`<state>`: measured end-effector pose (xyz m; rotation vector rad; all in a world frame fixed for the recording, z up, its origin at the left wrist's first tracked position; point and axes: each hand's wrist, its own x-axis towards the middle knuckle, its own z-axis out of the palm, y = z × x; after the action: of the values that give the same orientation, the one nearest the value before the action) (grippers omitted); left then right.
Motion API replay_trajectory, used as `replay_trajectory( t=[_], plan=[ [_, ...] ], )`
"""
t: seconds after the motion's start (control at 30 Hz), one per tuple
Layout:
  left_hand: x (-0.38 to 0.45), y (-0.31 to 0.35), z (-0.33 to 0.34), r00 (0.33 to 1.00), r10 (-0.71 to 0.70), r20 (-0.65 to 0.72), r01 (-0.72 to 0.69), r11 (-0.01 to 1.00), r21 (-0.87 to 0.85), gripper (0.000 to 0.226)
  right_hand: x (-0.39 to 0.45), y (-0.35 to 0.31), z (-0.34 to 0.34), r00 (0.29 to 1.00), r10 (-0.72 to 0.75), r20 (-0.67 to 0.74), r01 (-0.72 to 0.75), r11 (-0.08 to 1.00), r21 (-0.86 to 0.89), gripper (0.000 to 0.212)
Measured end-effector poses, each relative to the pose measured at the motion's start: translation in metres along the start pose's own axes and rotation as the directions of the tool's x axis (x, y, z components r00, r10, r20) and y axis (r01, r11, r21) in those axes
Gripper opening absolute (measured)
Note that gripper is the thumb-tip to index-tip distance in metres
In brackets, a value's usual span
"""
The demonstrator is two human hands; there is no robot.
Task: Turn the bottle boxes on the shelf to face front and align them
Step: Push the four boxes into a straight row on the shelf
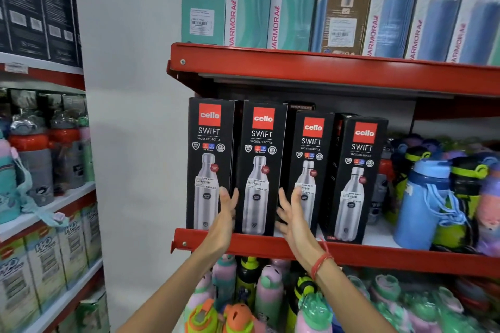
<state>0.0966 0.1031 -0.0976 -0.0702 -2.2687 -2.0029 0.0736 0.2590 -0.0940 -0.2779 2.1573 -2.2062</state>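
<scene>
Several black bottle boxes stand in a row on the red shelf (351,257), all showing their printed fronts. The two on the left, the first box (209,143) and the second box (261,149), are taller than the third box (311,154) and the fourth box (357,170). My left hand (226,213) presses flat against the left edge of the second box, fingers extended. Against that box's right edge, in the gap before the third box, lies my right hand (290,213), also flat. Neither hand wraps around a box.
Loose blue, green and pink bottles (433,197) crowd the shelf right of the boxes. Tall teal and blue cartons (297,3) fill the shelf above. More bottles (270,292) stand on the shelf below. Another rack (46,197) with bottles and cartons is at the left.
</scene>
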Motion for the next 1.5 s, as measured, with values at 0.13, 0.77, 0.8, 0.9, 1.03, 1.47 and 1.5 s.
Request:
replay_trajectory(
  t=[0.13, 0.77, 0.8, 0.9, 1.03, 1.47, 1.5],
  plan=[
    [-0.006, -0.003, -0.004, 1.0, -0.016, -0.02, 0.015, 1.0, -0.017, 0.106, -0.009, -0.002, -0.006, 0.999, 0.01, 0.052, -0.008, 0.999, -0.044, 0.103],
    [-0.017, 0.004, 0.084, 0.962, 0.212, 0.173, -0.234, 0.964, 0.122, 0.077, -0.011, 0.015, -0.065, 0.909, -0.199, -0.366, 0.102, 0.958, -0.268, 0.057],
    [-0.015, 0.006, 0.093, 0.964, 0.191, 0.188, -0.215, 0.969, 0.121, 0.079, -0.011, 0.015, -0.067, 0.935, -0.164, -0.314, 0.081, 0.962, -0.261, 0.062],
    [-0.003, 0.01, 0.111, 0.975, 0.155, 0.158, -0.17, 0.982, 0.082, 0.084, -0.008, 0.011, -0.071, 0.976, -0.104, -0.19, 0.062, 0.975, -0.212, 0.067],
    [0.016, 0.009, 0.125, 0.987, 0.114, 0.117, -0.12, 0.992, 0.049, 0.085, -0.001, 0.003, -0.072, 0.987, -0.13, -0.093, 0.109, 0.973, -0.202, 0.068],
    [0.003, -0.009, 0.1, 0.994, 0.05, 0.098, -0.051, 0.999, 0.011, 0.114, -0.027, 0.004, -0.085, 0.994, -0.109, -0.004, 0.102, 0.941, -0.321, 0.055],
    [0.0, -0.008, 0.099, 0.994, 0.045, 0.102, -0.048, 0.999, 0.024, 0.112, -0.029, 0.003, -0.085, 0.994, -0.112, -0.015, 0.101, 0.942, -0.319, 0.057]
  ],
)
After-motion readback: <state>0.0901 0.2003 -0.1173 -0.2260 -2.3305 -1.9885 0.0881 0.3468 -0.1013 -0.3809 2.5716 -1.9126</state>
